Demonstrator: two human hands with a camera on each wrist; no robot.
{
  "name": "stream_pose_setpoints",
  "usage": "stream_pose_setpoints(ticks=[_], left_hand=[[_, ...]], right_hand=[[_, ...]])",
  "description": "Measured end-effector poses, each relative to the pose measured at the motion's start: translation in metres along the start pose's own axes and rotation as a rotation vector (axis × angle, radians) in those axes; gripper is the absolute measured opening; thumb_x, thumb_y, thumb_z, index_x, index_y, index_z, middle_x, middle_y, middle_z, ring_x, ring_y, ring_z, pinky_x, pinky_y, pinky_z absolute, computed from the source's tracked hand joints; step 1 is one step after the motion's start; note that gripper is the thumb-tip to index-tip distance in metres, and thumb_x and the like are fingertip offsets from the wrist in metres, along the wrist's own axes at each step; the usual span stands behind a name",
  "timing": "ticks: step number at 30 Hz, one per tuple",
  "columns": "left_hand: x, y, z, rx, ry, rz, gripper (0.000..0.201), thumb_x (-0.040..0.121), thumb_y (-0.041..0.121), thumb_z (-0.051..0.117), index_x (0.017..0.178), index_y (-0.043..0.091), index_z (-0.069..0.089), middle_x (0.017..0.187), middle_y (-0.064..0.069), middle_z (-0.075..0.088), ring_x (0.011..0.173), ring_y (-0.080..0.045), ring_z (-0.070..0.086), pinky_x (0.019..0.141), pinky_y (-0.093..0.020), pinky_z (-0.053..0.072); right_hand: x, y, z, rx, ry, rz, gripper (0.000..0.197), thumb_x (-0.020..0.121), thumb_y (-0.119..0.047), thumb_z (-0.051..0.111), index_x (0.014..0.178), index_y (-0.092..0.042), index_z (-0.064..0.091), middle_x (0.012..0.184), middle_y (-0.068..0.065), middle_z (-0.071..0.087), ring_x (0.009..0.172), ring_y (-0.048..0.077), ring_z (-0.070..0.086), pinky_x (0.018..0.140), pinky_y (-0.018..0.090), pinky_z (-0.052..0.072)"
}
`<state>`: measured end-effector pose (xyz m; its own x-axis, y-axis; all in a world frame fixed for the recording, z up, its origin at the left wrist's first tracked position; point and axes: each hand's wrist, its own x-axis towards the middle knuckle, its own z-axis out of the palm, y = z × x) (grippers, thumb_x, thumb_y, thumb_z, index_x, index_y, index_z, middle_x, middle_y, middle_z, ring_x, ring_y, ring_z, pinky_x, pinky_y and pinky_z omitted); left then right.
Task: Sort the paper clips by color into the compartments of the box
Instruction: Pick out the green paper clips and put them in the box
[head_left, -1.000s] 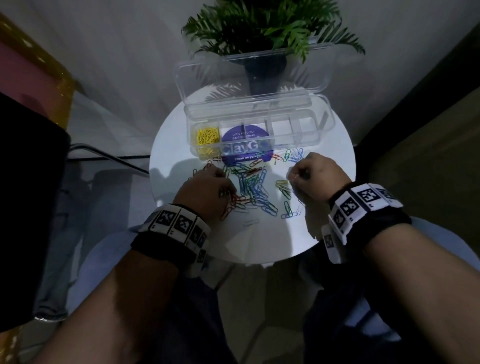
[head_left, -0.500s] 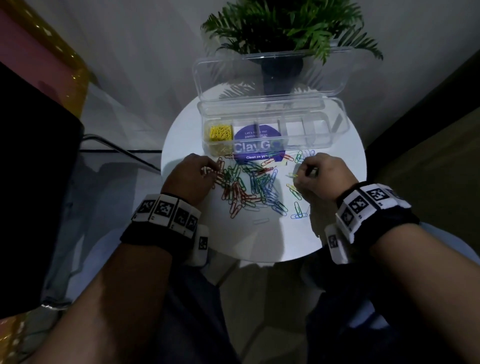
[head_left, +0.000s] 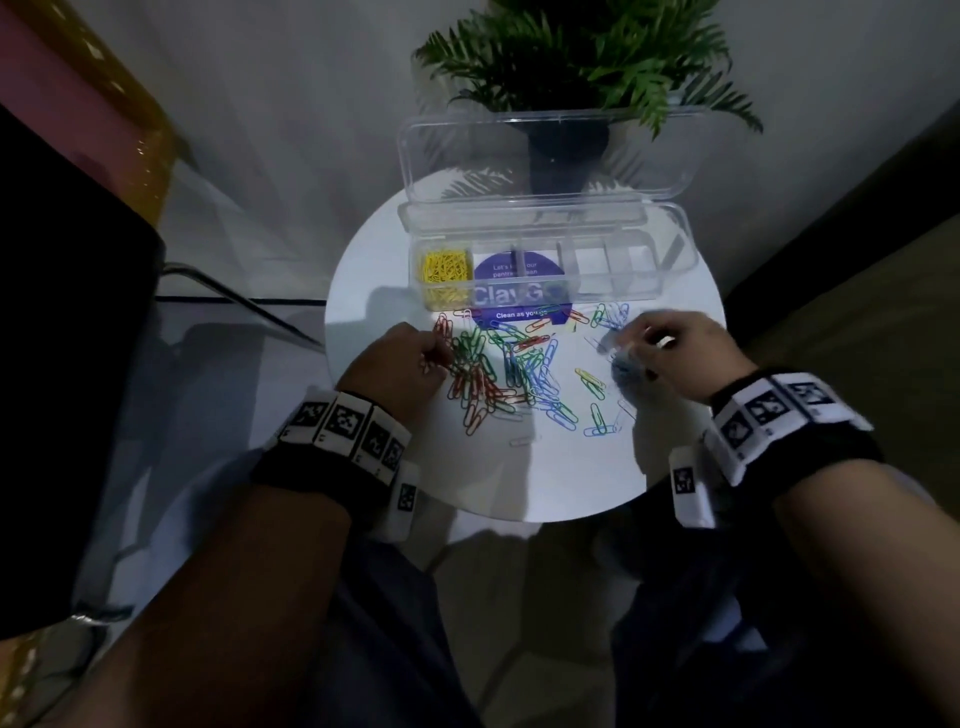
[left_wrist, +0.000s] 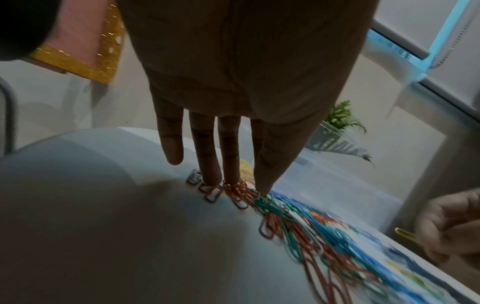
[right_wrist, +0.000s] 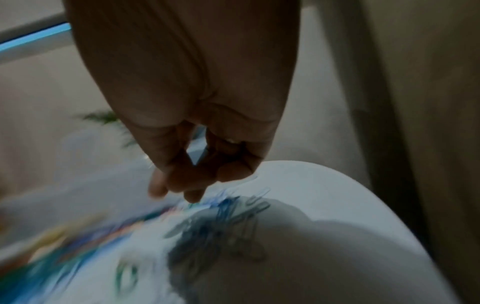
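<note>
1. The paper clips (head_left: 511, 371), red, green, blue and yellow mixed, lie scattered across the middle of the round white table (head_left: 571, 478); its near edge stays bare.
2. The left hand (head_left: 397, 364) rests straight fingertips (left_wrist: 207, 179) on red clips at the heap's left side, gripping nothing.
3. The right hand (head_left: 670, 353), fingers curled, hovers over blue clips by the right edge; in the left wrist view it pinches a yellow clip (left_wrist: 405, 233).
4. The clear box (head_left: 670, 275) sits open at the far edge, with yellow clips (head_left: 444, 267) in its leftmost compartment.
</note>
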<state>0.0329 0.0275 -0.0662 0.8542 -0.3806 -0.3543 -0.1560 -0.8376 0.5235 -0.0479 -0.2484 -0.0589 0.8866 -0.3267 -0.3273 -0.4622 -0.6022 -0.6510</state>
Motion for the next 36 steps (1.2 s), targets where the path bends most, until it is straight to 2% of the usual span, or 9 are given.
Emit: stream_pose_setpoints(ticks=[2,5,13,16,19,23,28,32,36], left_hand=[[0.0,0.004,0.002,0.015,-0.01,0.015,0.019,0.085,0.016,0.062,0.101,0.024,0.068,0.108,-0.004,0.055,0.099,-0.021,0.057,0.089,-0.025,0.041],[-0.001,0.011,0.007,0.058,-0.015,0.041,0.021,0.082,0.022,0.065,0.103,0.025,0.068,0.112,-0.004,0.054,0.105,-0.022,0.055,0.094,-0.032,0.044],[-0.001,0.037,0.021,0.271,0.089,0.134,0.034,0.082,0.023,0.062,0.115,0.025,0.06,0.124,-0.004,0.047,0.114,-0.026,0.048,0.095,-0.04,0.045],[0.004,0.06,0.03,0.209,0.056,0.303,0.037,0.083,0.017,0.06,0.119,0.024,0.062,0.121,-0.007,0.052,0.111,-0.027,0.05,0.094,-0.039,0.046],[0.009,0.078,0.045,0.352,-0.053,0.415,0.038,0.09,0.024,0.051,0.127,0.03,0.057,0.123,-0.007,0.052,0.113,-0.028,0.05,0.093,-0.039,0.044],[0.016,0.083,0.052,0.501,-0.074,0.38,0.029,0.093,0.034,0.047,0.117,0.033,0.063,0.123,-0.001,0.053,0.116,-0.025,0.046,0.094,-0.036,0.037],[0.022,0.087,0.05,0.494,-0.078,0.321,0.023,0.092,0.031,0.05,0.109,0.028,0.066,0.121,-0.002,0.055,0.118,-0.025,0.048,0.096,-0.038,0.037],[0.028,0.09,0.05,0.493,-0.106,0.239,0.023,0.089,0.03,0.052,0.104,0.023,0.068,0.114,-0.005,0.058,0.115,-0.027,0.051,0.095,-0.039,0.04],[0.03,0.089,0.049,0.534,-0.14,0.215,0.022,0.086,0.029,0.054,0.101,0.022,0.068,0.112,-0.005,0.06,0.112,-0.026,0.053,0.095,-0.04,0.04]], right_hand=[[-0.005,-0.006,0.01,-0.182,-0.074,-0.037,0.019,0.081,-0.004,0.059,0.082,-0.017,0.073,0.083,-0.002,0.065,0.072,-0.002,0.059,0.063,0.001,0.036],[-0.006,-0.01,0.024,-0.335,-0.095,-0.061,0.014,0.079,-0.012,0.062,0.087,-0.013,0.073,0.101,0.006,0.068,0.099,0.022,0.061,0.083,0.021,0.042],[0.001,-0.008,0.027,-0.314,-0.103,-0.12,0.047,0.07,-0.028,0.079,0.111,-0.011,0.066,0.114,0.009,0.056,0.105,0.023,0.056,0.09,0.026,0.04],[-0.001,0.0,0.023,-0.273,-0.087,-0.127,0.04,0.071,-0.027,0.078,0.107,-0.013,0.067,0.108,0.007,0.058,0.101,0.022,0.058,0.083,0.021,0.037],[-0.004,0.003,0.025,-0.298,-0.093,-0.151,0.027,0.076,-0.026,0.073,0.099,-0.013,0.07,0.104,0.007,0.061,0.098,0.024,0.06,0.087,0.029,0.044],[-0.004,0.004,0.029,-0.355,-0.047,-0.163,0.018,0.081,-0.027,0.065,0.091,-0.012,0.07,0.1,0.007,0.061,0.092,0.029,0.061,0.084,0.036,0.046],[-0.007,-0.001,0.034,-0.308,-0.111,-0.24,0.024,0.075,-0.031,0.071,0.088,-0.011,0.071,0.096,0.01,0.061,0.086,0.032,0.061,0.081,0.041,0.048],[-0.006,-0.002,0.038,-0.333,-0.051,-0.289,0.013,0.078,-0.017,0.062,0.082,-0.01,0.072,0.09,0.013,0.063,0.082,0.036,0.062,0.075,0.04,0.049],[-0.006,-0.004,0.039,-0.296,-0.081,-0.277,0.016,0.079,-0.025,0.064,0.087,-0.013,0.071,0.093,0.012,0.063,0.087,0.033,0.061,0.079,0.039,0.048]])
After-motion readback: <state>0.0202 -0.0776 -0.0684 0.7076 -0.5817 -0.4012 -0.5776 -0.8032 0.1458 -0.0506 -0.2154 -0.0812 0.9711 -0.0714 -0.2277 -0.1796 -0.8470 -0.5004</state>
